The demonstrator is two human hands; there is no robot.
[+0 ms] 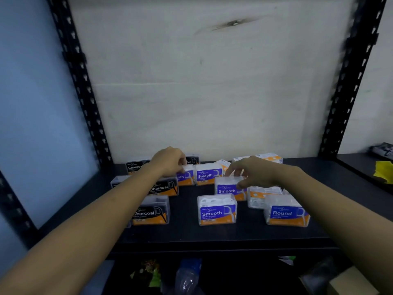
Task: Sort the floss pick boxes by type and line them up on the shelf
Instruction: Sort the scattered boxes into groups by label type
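The black shelf (212, 237) carries a loose scatter of floss pick boxes. The right hand (253, 173) grasps the middle Smooth box (227, 188), fingers behind its lid and thumb on its front. The left hand (170, 160) reaches to the back, its fingers curled over the top of the rear Smooth box (186, 176); whether they actually grip it is too blurred to tell. Just beside that box on the right stands another Smooth box (208, 174), and the front Smooth box (217, 209) stands alone near the shelf edge.

The left forearm crosses over a Charcoal box (163, 187) and hides part of a greyish box (118, 180). Further Charcoal boxes stand at the front left (152, 210) and back left (135, 167).

A Round box (287, 211) sits front right, crowded against an orange-labelled box (262, 194) lying just beside the grasped one. More orange-labelled boxes (270, 157) lie at the back right. Slotted black uprights (83, 99) frame the shelf; a yellow object (382, 169) lies on the neighbouring shelf to the right.
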